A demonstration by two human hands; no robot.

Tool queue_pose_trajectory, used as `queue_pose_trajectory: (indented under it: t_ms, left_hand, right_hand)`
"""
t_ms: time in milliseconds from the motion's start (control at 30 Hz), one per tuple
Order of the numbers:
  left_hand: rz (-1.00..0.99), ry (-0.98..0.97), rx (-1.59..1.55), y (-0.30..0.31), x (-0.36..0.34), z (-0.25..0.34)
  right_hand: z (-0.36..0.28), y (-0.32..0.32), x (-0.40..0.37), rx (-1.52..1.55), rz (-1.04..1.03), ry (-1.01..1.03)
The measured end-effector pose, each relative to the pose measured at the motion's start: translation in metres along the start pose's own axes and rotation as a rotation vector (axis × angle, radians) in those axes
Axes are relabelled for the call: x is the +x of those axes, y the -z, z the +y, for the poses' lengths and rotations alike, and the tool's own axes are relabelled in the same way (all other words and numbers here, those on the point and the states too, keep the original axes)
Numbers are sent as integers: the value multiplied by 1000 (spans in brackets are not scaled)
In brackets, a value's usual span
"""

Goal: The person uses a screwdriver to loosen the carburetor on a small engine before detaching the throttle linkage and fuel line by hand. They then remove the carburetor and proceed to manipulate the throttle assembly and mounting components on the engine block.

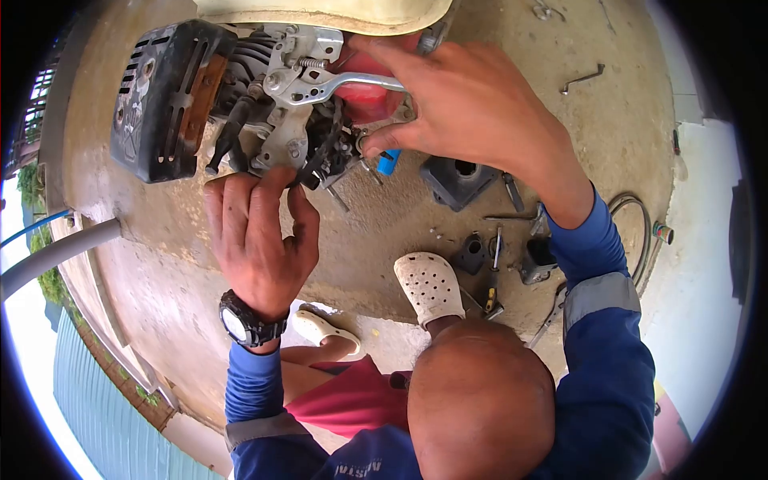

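A small engine [280, 112] lies partly taken apart on the concrete floor. It has a black slotted muffler cover [164, 100] and a silver control lever [344, 80]. My left hand [260, 232] is curled at the engine's lower edge, thumb and fingertips close together by the lower end of a black hose [322, 152]; what they pinch is hidden. My right hand [480, 108] reaches over the lever's end with thumb and index finger wide apart. Its thumb rests near a blue part [388, 162], and the index finger lies against the red tank [372, 92]. Some right fingertips are out of sight.
Right of the engine lie a black housing [456, 182], a black gasket-like piece [472, 254], a screwdriver [493, 280] and a bent wrench [582, 78]. A cable loop [640, 232] lies farther right. My bent knee [480, 400] and white clog [430, 286] are close below.
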State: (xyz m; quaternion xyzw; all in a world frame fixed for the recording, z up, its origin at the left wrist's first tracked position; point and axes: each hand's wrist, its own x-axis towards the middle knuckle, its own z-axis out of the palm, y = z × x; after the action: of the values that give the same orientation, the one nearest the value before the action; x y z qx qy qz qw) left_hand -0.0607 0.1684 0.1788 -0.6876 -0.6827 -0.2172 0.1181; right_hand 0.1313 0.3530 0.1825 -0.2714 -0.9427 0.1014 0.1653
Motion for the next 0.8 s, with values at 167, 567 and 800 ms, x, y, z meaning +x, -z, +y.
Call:
queue_pose_trajectory:
  t_ms: [167,567,800]
  left_hand:
    - [39,-39,20,-4,-1,-2]
    - [134,51,27,-15,-8,4]
    - [168,43,-83,-22,-16,13]
  right_hand:
    - [-6,-3,9,93,-26,18]
    - [-15,41,21,278,-389,-57]
    - [-21,37,18,375,-348,-121]
